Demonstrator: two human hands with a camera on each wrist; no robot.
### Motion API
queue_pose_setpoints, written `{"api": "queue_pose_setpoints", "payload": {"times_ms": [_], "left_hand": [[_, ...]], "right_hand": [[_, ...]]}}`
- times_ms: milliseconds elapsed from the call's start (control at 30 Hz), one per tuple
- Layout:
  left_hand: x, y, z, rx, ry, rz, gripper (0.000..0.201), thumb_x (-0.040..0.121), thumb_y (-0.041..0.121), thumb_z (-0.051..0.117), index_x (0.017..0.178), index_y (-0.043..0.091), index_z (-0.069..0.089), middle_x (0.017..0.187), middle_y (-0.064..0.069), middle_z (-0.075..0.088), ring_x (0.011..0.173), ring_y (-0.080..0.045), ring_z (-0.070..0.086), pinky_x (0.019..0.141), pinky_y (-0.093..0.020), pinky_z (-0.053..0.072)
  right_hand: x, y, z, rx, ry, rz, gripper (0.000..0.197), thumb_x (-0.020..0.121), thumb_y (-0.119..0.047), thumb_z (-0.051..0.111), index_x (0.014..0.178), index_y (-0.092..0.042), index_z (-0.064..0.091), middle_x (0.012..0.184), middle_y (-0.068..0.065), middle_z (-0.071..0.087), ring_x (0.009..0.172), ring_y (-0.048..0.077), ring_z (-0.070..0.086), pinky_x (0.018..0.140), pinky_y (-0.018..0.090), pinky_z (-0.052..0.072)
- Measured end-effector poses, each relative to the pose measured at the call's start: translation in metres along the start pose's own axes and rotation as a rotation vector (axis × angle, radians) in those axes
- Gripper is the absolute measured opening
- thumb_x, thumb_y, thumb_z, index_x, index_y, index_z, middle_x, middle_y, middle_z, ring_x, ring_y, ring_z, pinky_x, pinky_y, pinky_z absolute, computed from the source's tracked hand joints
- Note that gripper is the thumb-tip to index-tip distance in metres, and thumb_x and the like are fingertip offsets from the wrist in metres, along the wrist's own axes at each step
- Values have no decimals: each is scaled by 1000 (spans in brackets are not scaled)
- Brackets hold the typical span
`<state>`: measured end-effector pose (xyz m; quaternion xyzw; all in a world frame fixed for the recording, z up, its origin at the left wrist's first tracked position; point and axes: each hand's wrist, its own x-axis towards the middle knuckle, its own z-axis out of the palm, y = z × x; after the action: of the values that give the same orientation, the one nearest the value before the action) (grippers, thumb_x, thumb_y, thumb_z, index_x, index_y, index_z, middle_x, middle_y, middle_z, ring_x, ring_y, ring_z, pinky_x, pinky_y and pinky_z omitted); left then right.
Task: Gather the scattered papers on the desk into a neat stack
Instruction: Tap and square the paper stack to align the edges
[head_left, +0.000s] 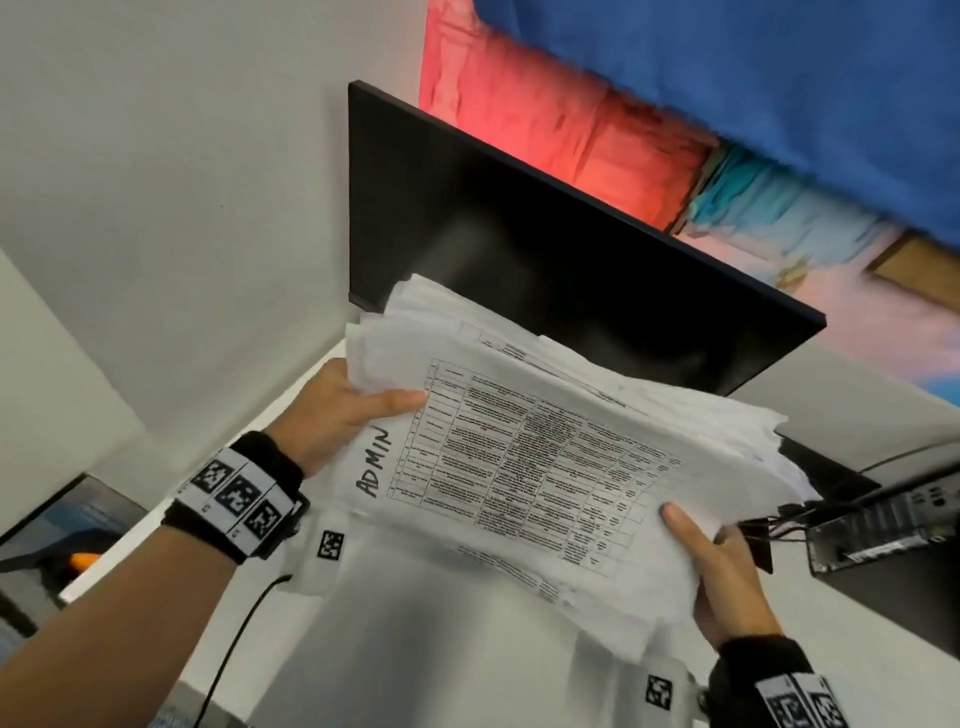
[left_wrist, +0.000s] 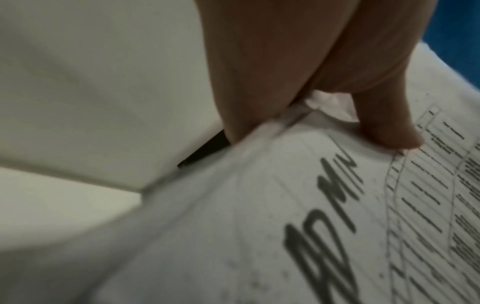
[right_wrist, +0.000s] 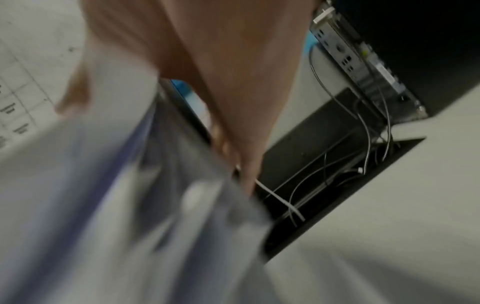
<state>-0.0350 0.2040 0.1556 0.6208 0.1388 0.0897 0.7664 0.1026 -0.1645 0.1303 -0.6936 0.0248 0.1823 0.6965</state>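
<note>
Above the white bench (head_left: 415, 623), near its far edge where a dark monitor (head_left: 545, 260) stands (white wall behind), both hands, left hand (head_left: 337, 410) and right hand (head_left: 727, 577), grip the papers (head_left: 545, 457).

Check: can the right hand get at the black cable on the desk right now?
Probably not: the right hand and left hand both grip the paper stack, and the cable lies below the left forearm.
</note>
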Motion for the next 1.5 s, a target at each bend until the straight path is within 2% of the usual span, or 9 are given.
{"api": "queue_pose_setpoints", "payload": {"times_ms": [233, 400, 500, 700, 900, 966, 1166, 1300, 1500], "left_hand": [[3, -37, 31, -18, 230, 77, 26, 87, 11, 74, 113, 12, 75, 113, -9, 78, 105, -26, 75, 97, -45, 57], [4, -58, 42, -10, 382, 42, 33, 72, 23, 88, 102, 20, 75, 93, 6, 81, 81, -11, 76, 69, -30, 61], [7, -66, 37, 12, 460, 64, 38, 71, 35, 84, 104, 22, 71, 102, 2, 76, 94, -19, 72, 78, -31, 60], [21, -44, 49, 152, 541, 144, 45, 76, 56, 71, 77, 12, 62, 79, -14, 63, 74, -19, 59, 73, -31, 52], [35, -50, 47, 261, 637, 143, 18, 90, 26, 69, 80, 12, 64, 81, -3, 67, 78, -21, 62, 82, -41, 54], [32, -50, 42, 190, 620, 136, 13, 89, 23, 71, 94, 12, 66, 86, 6, 65, 82, -11, 61, 87, -34, 54], [26, -80, 10, 299, 265, -35, 82, 64, 16, 94, 133, 19, 50, 129, 5, 63, 120, -7, 57, 107, -30, 41], [24, -103, 2, 376, 188, -144, 83, 63, 5, 92, 133, 20, 51, 126, -1, 65, 118, -16, 57, 112, -37, 39], [25, -103, 1, 378, 257, -17, 47, 65, 9, 92, 104, 16, 67, 127, 2, 63, 119, -19, 57, 105, -35, 43]], "right_hand": [[-10, -3, 44, -57, 68, -264, 19, 88, -13, 71, 102, -26, 70, 88, -23, 78, 83, -8, 72, 67, 8, 53], [-13, 28, 52, -79, 91, -249, 48, 72, -22, 84, 117, -16, 68, 106, -5, 75, 99, 12, 72, 68, 13, 56], [-13, 40, 47, -153, 84, -225, 54, 77, -4, 81, 127, -14, 61, 115, 4, 73, 108, 23, 70, 76, 17, 58], [-18, 26, 45, -308, 65, -478, 82, 82, 1, 75, 148, -28, 37, 127, -20, 51, 107, -15, 58, 80, 4, 50], [-16, 28, 39, -623, 107, -726, 44, 88, -8, 71, 128, -23, 59, 124, 3, 57, 112, 15, 58, 88, 17, 51], [-16, 32, 35, -582, 128, -685, 39, 88, -10, 71, 115, -34, 57, 113, 1, 63, 100, 14, 62, 78, 14, 51], [-11, 43, 25, -456, 159, -498, 30, 93, -9, 65, 95, -37, 55, 92, -4, 67, 79, 5, 65, 66, 6, 49], [-12, 37, 30, -411, 144, -486, 28, 94, -5, 63, 93, -32, 57, 85, -3, 65, 69, -13, 61, 63, 2, 47], [-17, 18, 23, -376, 141, -550, 25, 94, -3, 63, 92, -28, 60, 81, -24, 69, 68, -8, 60, 63, 4, 47]]}}
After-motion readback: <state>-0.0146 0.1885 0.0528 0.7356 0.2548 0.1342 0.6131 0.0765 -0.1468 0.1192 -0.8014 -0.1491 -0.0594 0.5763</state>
